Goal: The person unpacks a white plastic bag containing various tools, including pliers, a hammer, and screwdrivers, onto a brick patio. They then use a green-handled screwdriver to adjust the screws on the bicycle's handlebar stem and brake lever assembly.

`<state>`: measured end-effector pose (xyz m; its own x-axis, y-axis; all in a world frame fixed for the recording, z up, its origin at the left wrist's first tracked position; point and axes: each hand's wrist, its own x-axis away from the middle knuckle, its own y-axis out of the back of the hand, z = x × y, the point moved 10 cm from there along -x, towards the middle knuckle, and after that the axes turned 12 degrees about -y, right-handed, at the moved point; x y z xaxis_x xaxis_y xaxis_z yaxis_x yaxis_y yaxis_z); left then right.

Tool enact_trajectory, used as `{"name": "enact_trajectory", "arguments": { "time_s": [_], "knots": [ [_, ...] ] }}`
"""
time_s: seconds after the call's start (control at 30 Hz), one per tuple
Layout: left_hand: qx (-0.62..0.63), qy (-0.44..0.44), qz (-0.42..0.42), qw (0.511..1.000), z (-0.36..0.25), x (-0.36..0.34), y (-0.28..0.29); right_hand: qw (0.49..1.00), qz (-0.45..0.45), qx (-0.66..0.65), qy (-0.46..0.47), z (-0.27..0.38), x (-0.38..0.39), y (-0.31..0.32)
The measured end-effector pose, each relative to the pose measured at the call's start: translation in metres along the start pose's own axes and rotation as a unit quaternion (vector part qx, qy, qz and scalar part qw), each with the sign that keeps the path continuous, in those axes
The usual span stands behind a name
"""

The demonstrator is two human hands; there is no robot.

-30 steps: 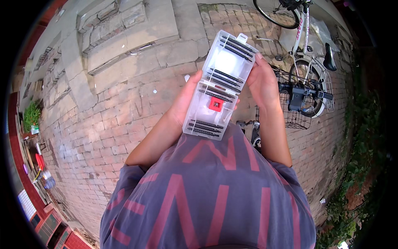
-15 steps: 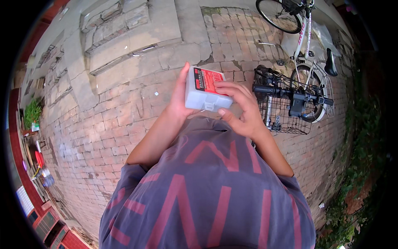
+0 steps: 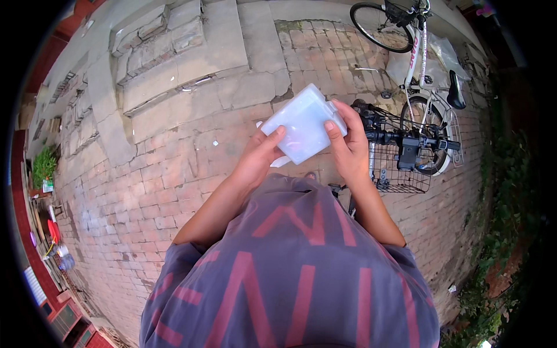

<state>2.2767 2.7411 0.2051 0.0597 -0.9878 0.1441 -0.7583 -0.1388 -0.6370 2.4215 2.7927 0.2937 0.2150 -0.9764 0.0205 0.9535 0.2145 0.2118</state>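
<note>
Between my hands is a pale translucent plastic box (image 3: 303,119), held tilted in front of my body with a plain side facing up. My left hand (image 3: 259,152) grips its near left corner, the thumb lying on top. My right hand (image 3: 348,139) closes round the right end, thumb on the upper face and fingers at the edge by the latch. A small white flap (image 3: 280,162) sticks out below the box near my left fingers; I cannot tell whether it belongs to the box. What is inside shows only as a faint blur.
A black wire bicycle basket (image 3: 400,171) with handlebars is close to my right hand. Beyond it a white bicycle (image 3: 419,64) stands by the wall. Brick paving (image 3: 156,197) lies below, with a concrete ledge (image 3: 185,87) at the far left. Green plants (image 3: 499,232) grow along the right.
The box has been turned over: its red and black label faced up before and is now out of sight. My right hand has shifted from the front latch side to the right end.
</note>
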Motion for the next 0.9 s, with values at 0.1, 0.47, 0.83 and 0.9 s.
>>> {"name": "enact_trajectory", "arguments": {
  "time_s": [0.1,0.47,0.83,0.9],
  "knots": [
    [-0.060,-0.001,0.012,0.998,-0.006,0.001,-0.003,0.999,0.006,-0.032,-0.032,-0.006,-0.006,0.001],
    [-0.240,0.173,-0.069,0.953,0.035,0.026,0.079,0.924,0.114,-0.136,-0.338,-0.141,0.027,-0.048],
    [-0.338,0.239,-0.039,0.909,0.210,0.028,0.222,0.693,0.000,-0.262,-0.671,-0.380,0.129,-0.068],
    [-0.377,0.257,-0.020,0.889,0.256,0.006,0.250,0.747,-0.096,-0.116,-0.648,-0.431,0.113,-0.042]
  ]
}}
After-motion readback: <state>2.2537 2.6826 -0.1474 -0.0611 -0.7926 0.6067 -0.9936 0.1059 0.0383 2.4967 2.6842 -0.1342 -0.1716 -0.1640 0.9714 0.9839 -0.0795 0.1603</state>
